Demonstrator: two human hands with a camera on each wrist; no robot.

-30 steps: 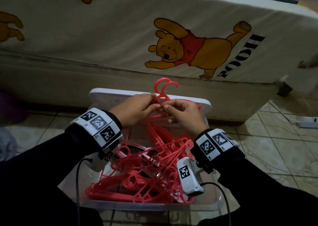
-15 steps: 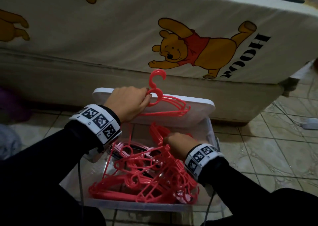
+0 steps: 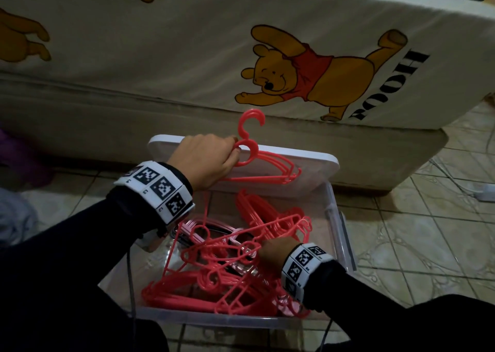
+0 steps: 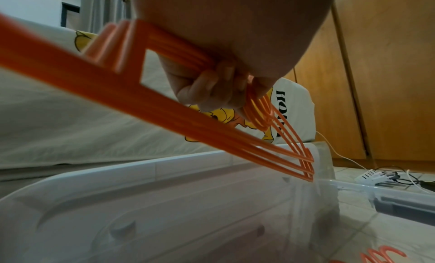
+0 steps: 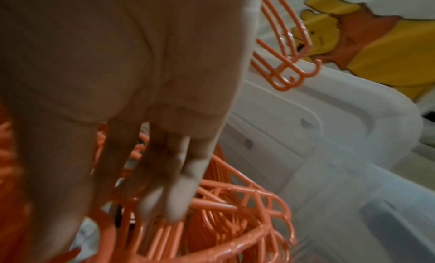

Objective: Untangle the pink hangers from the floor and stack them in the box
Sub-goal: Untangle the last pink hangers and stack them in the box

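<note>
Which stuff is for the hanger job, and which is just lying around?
For the job:
- bunch of hangers gripped in the left hand
- tangled hangers under the right hand
- clear box
- box lid

Just lying around:
- bear bedsheet
- power strip

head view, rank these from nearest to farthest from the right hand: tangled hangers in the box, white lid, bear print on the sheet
1. Tangled hangers: in the clear box, right at the right hand, which reaches into them.
2. White lid: behind the box, leaning against the bed.
3. Bear print: on the sheet above the lid, farthest.
</note>
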